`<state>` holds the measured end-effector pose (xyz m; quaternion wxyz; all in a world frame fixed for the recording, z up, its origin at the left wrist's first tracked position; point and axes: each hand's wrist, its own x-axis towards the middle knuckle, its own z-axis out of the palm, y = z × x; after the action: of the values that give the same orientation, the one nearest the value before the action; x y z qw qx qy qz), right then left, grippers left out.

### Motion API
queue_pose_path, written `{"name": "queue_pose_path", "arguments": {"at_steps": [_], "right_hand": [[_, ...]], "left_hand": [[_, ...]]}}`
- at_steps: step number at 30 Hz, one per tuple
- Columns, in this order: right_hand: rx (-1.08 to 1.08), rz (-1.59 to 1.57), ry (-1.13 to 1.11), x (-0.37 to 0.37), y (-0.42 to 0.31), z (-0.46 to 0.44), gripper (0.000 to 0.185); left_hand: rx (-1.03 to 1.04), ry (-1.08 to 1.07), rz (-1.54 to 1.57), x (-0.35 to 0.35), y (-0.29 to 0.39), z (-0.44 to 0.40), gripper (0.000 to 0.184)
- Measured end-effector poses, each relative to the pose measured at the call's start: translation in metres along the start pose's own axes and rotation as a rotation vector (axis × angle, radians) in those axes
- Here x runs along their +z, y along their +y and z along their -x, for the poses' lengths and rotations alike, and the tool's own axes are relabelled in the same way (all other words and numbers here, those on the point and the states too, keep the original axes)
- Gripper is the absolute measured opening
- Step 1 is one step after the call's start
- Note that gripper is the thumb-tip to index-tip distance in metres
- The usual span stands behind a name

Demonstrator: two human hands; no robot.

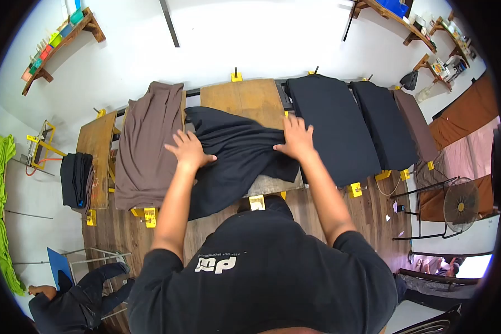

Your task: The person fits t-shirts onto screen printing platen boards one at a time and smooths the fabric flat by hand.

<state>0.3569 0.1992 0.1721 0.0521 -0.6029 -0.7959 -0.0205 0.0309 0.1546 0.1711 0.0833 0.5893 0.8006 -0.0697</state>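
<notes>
**Dark cloth found bunched on middle board; neighbouring boards found covered**

Progress: The dark cloth [234, 142] lay on the middle wooden board [242, 96] of the counter [94, 133], a row of separate boards. On the right, two black cloths [335, 131] [383, 125] and a narrow brown cloth [413, 122] covered their boards and lay largely smooth. To the left, a brown cloth [148, 147] covered most of its board, with light creases. The leftmost board showed bare wood, with a folded stack [75, 179] at its front corner. In this inspector's judgement, the covered boards were the finished portion; the middle board was partly done, its cloth not yet flat or squared, and the leftmost appeared unstarted.

Hands: The left hand [188, 150] was at the cloth's left side, fingers splayed wide, thumb turned inward. The right hand [298, 139] was at the right side, fingers likewise spread, thumb against the folds. No closed grip was visible on either.

Condition of the dark cloth: The colour was black or nearly so. Deep folds ran across it between the hands, gathering toward the right. Its lower left part hung past the board's front edge. Bare board showed behind it and at the front right. No tear was noted; the underside could not be seen.
</notes>
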Motion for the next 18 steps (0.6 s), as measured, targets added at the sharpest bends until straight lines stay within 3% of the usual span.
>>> {"name": "queue_pose_path", "arguments": {"at_steps": [2, 4, 6, 8, 9, 10, 11, 12, 13, 16, 18], "right_hand": [[0.031, -0.267, 0.005, 0.049, 0.005, 0.018, 0.089], [0.103, -0.281, -0.092, 0.092, 0.010, 0.055, 0.092], [0.153, -0.239, -0.233, 0.125, 0.021, 0.093, 0.097], [0.173, -0.318, -0.179, 0.142, 0.026, 0.121, 0.097], [0.207, -0.497, -0.096, 0.138, 0.026, 0.131, 0.079], [0.209, -0.494, -0.093, 0.141, 0.028, 0.136, 0.079], [0.194, -0.496, -0.030, 0.147, 0.032, 0.137, 0.065], [0.178, -0.498, 0.032, 0.151, 0.035, 0.135, 0.051], [0.173, -0.481, 0.147, 0.151, 0.036, 0.129, 0.026], [0.033, -0.409, 0.103, 0.138, 0.074, 0.110, 0.022], [0.115, -0.151, -0.046, 0.117, 0.102, 0.102, 0.028]], "left_hand": [[0.056, 0.100, 0.321, 0.037, 0.000, 0.013, 0.106], [0.259, 0.161, 0.566, 0.077, 0.003, 0.040, 0.086], [0.499, 0.205, 0.562, 0.115, 0.006, 0.074, 0.085], [0.516, 0.117, 0.381, 0.159, 0.001, 0.098, 0.106], [0.487, 0.099, 0.252, 0.195, -0.006, 0.100, 0.106], [0.490, 0.102, 0.253, 0.209, -0.013, 0.100, 0.106], [0.547, 0.158, 0.170, 0.217, -0.020, 0.098, 0.104], [0.601, 0.216, 0.085, 0.220, -0.023, 0.094, 0.103], [0.606, 0.158, 0.192, 0.206, -0.024, 0.097, 0.097], [0.683, 0.043, 0.203, 0.182, -0.036, 0.092, 0.088], [0.681, -0.004, 0.192, 0.170, -0.050, 0.085, 0.082]]}}
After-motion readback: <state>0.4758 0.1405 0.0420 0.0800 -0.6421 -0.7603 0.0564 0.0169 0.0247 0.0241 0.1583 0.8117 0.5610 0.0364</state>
